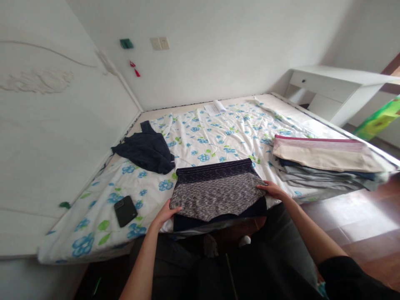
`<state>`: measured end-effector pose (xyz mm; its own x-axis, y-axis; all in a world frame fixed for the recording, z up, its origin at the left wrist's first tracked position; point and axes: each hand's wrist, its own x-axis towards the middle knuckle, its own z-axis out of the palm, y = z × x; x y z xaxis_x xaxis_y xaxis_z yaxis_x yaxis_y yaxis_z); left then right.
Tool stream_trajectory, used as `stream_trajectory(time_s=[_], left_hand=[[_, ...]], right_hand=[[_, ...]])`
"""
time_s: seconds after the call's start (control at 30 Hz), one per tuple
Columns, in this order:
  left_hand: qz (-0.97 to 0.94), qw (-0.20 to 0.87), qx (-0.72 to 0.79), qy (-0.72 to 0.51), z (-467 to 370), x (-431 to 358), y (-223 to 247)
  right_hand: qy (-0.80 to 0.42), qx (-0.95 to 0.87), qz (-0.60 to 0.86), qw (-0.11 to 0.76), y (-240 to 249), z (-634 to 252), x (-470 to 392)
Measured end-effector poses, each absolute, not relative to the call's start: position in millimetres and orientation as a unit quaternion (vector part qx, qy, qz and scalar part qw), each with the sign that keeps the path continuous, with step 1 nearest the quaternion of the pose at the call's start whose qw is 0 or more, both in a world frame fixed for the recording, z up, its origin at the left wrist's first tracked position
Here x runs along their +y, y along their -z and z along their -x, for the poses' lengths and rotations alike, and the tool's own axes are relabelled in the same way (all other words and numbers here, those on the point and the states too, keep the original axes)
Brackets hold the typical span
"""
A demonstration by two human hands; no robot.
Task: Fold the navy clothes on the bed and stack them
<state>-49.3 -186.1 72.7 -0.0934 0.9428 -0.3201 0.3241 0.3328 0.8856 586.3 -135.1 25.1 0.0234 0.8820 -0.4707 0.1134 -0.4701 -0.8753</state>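
A grey speckled garment (215,193) with a navy band along its far side lies folded at the bed's front edge, dark cloth showing beneath it. My left hand (165,212) grips its left edge, thumb on top and the other fingers hidden underneath. At the opposite edge, my right hand (271,189) pinches the cloth the same way. Left of the garment, a crumpled dark navy garment (146,148) rests on the bed. Nearer to my left hand is a black phone (125,211), lying flat.
A stack of folded clothes (325,156) sits at the bed's right side. Papers (215,108) lie by the far wall on the flowered sheet (206,146). A white desk (331,83) stands beyond the bed at right; a white headboard (56,137) rises at left.
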Motion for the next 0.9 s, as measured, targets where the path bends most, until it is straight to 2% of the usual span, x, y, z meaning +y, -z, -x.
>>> stream_trajectory(time_s=[0.1, 0.23, 0.37, 0.47, 0.53, 0.6, 0.7, 0.9], left_hand=[[-0.504, 0.445, 0.657, -0.340, 50.8, -192.3, -67.2], [-0.519, 0.374, 0.692, -0.335, 49.5, -198.8, -56.5], [-0.531, 0.198, 0.752, -0.336, 35.2, -219.5, -53.1], [-0.584, 0.055, 0.730, -0.349, 14.8, -248.9, -56.8], [-0.624, -0.003, 0.700, -0.347, -1.2, -269.9, -59.4], [-0.676, -0.003, 0.659, -0.329, -16.7, -286.4, -60.7], [-0.754, 0.065, 0.586, -0.290, -35.9, -297.1, -60.4], [-0.790, 0.106, 0.549, -0.251, -50.9, -287.3, -62.8]], right_hand=[[-0.548, -0.414, 0.642, 0.341, -24.4, -585.8, -133.4], [-0.377, -0.452, 0.735, 0.336, -18.5, -584.0, -134.3], [-0.299, -0.440, 0.767, 0.359, -13.1, -575.5, -155.5], [-0.263, -0.453, 0.742, 0.418, -15.1, -563.3, -190.5], [-0.223, -0.506, 0.704, 0.446, -20.4, -551.5, -218.3], [-0.191, -0.586, 0.655, 0.437, -27.4, -537.6, -243.6], [-0.196, -0.688, 0.585, 0.381, -35.1, -518.7, -267.5], [-0.167, -0.754, 0.552, 0.315, -33.0, -507.6, -270.5]])
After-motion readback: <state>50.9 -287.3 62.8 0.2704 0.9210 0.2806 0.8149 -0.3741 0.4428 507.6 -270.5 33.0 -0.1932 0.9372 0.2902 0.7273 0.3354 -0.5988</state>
